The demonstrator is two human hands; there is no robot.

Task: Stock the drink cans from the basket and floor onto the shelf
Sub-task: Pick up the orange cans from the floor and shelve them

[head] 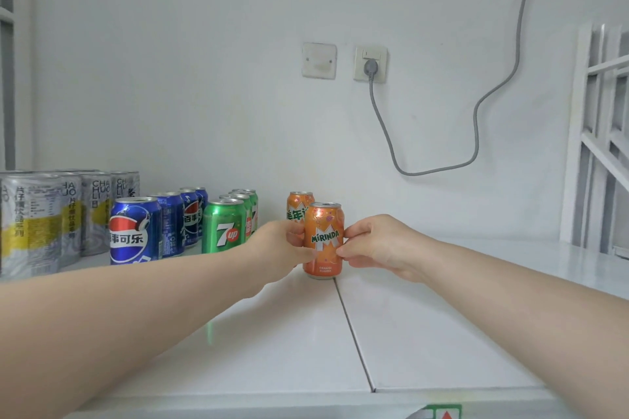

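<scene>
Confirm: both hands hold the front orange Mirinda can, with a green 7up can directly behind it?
Wrong can colour. In the head view the left hand and right hand hold the front Mirinda can, but behind it stands another orange can; 7up cans stand further left.

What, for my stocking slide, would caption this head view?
Left hand and right hand hold an orange can upright on the shelf, a second orange can behind it, other cans at left.

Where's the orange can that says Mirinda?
The Mirinda can stands mid-frame in the head view on the white shelf, held by the left hand and right hand, in front of another orange can, right of the green cans.
</scene>
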